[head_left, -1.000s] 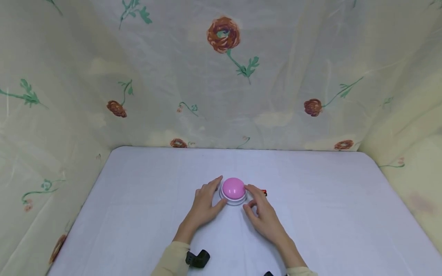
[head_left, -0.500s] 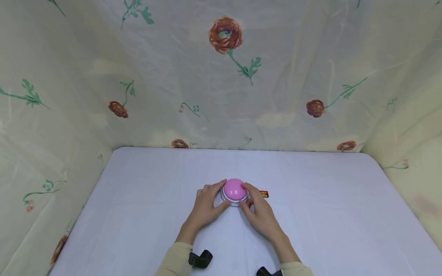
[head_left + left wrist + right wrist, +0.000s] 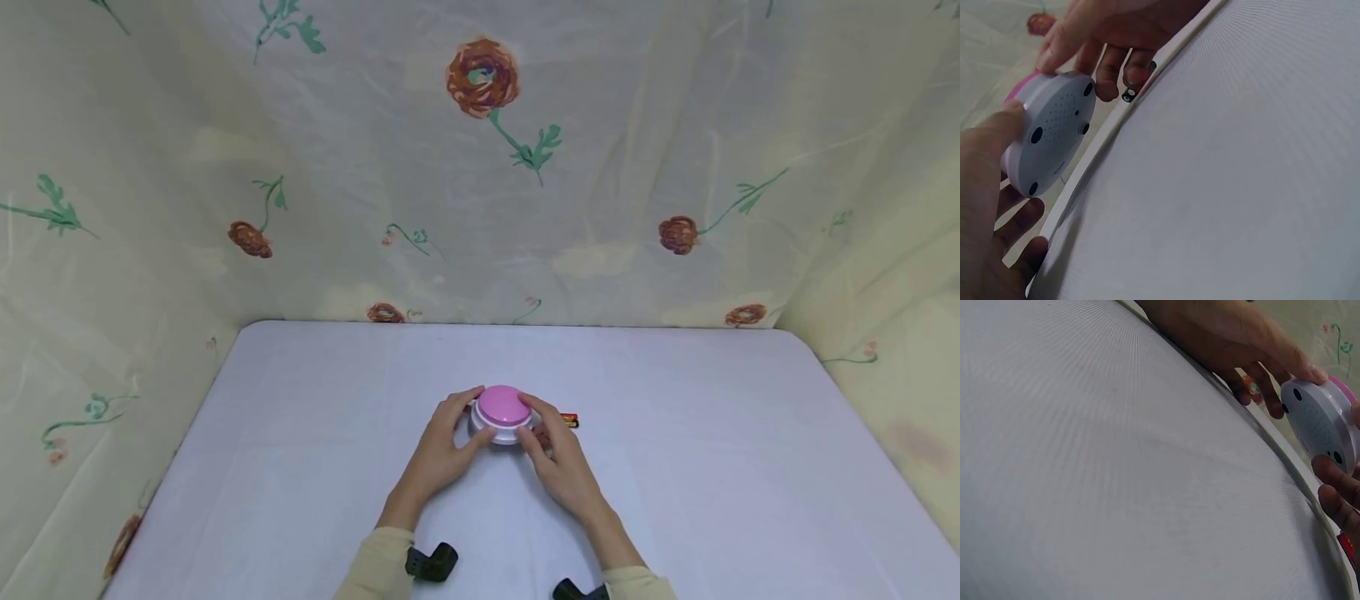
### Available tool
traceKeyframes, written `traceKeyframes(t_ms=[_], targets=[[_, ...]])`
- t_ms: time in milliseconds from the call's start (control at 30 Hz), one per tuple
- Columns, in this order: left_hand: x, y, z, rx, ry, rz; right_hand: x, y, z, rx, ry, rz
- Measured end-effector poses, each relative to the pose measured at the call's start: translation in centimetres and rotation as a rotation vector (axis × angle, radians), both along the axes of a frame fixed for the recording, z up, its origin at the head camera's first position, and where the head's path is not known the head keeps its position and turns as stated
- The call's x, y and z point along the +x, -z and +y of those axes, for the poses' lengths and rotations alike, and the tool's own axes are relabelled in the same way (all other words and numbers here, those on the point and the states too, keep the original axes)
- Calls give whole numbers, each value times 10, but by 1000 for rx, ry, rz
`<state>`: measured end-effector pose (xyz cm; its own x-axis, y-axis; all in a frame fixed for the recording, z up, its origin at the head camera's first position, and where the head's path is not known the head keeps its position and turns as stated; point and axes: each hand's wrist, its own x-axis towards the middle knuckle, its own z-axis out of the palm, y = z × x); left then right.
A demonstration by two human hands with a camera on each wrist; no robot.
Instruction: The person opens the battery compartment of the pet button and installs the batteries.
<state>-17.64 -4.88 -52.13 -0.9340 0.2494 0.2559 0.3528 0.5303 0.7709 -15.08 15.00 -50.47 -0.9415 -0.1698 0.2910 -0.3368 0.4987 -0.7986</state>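
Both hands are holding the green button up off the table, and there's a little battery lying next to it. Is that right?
Almost. The button is pink on a white base, not green; the head view shows it plainly. The rest stands: the left hand and the right hand hold it up off the table, and the battery lies beside it.

A table (image 3: pixel 315 467) covered in a smooth pale lavender-white cloth fills the lower part of the head view, its far corners rounded and its far and side edges meeting flowered yellow fabric. A small red-and-black battery (image 3: pixel 570 421) lies flat on the cloth near the centre, slightly to the right. In the wrist views the cloth shows a fine woven ribbing and a white rim (image 3: pixel 1116 140) along the table's edge, with the battery's dark end (image 3: pixel 1129 95) resting on the surface.
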Motion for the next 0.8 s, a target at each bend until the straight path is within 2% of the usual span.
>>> traceKeyframes(t_ms=[233, 300, 533, 667, 800], targets=[[-2, -1, -1, 66, 11, 10, 8, -22, -6, -25, -73, 17], [-2, -1, -1, 71, 9, 16, 8, -23, -5, -21, -99, 24], [-2, -3, -1, 89, 15, 37, -2, 4, 1, -4, -92, 86], [0, -4, -2, 84, 14, 28, -3, 9, 2, -7, -82, 125], [2, -2, -3, 58, 17, -14, 0, 10, 2, 11, -48, 104]])
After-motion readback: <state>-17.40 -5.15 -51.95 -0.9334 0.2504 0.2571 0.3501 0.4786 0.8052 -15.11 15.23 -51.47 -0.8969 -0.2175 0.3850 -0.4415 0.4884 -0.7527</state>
